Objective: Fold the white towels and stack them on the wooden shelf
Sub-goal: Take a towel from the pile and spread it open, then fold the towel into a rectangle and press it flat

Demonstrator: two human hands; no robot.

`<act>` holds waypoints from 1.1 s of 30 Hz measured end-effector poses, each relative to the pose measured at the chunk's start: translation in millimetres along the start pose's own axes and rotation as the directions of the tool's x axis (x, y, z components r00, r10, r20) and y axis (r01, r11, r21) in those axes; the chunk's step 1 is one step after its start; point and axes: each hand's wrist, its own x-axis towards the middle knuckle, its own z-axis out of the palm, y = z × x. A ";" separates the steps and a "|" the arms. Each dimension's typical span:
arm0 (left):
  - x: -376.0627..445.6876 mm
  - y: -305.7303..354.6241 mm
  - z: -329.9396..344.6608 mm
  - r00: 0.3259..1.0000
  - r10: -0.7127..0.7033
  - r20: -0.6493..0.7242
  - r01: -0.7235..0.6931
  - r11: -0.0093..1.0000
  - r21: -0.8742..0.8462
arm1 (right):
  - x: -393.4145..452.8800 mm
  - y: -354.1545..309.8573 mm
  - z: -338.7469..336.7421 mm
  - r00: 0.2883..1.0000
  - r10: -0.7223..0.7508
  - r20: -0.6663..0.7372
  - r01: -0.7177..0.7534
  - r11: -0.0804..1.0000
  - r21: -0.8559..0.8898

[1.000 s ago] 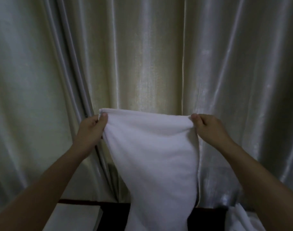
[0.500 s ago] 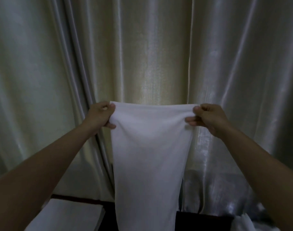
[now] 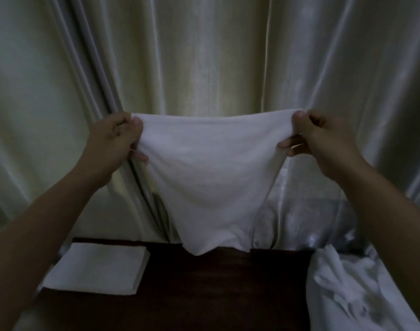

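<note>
A white towel [image 3: 211, 177] hangs in the air in front of me, spread between both hands. My left hand [image 3: 113, 139] pinches its upper left corner, thumb on the near side. My right hand [image 3: 321, 139] pinches the upper right corner the same way. The towel's lower edge dangles just above the dark wooden shelf [image 3: 216, 290]. A folded stack of white towels [image 3: 96, 268] lies on the shelf at the left. A loose heap of unfolded white towels [image 3: 347, 287] sits at the right, partly hidden by my right forearm.
Shiny pale curtains [image 3: 204, 56] hang straight behind the shelf and fill the background. The bare dark wood runs between the folded stack and the loose heap.
My hands have moved apart, stretching the towel's top edge wider. The view has tilted down, so the shelf, the folded stack and the heap now show more fully.
</note>
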 end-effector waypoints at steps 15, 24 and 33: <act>-251.3 -123.0 -48.6 0.809 -0.468 0.355 0.413 0.883 0.222 | -229.2 126.5 6.4 0.864 0.473 0.171 -0.406 0.857 -0.316; -271.8 -174.0 -62.5 0.488 -0.618 0.617 0.506 0.776 0.377 | -269.9 159.5 30.1 0.714 0.649 0.262 -0.514 0.740 -0.433; -230.7 -230.0 -1.5 0.575 -0.668 0.471 0.536 0.743 0.400 | -232.4 241.3 46.9 0.744 0.665 0.058 -0.592 0.697 -0.404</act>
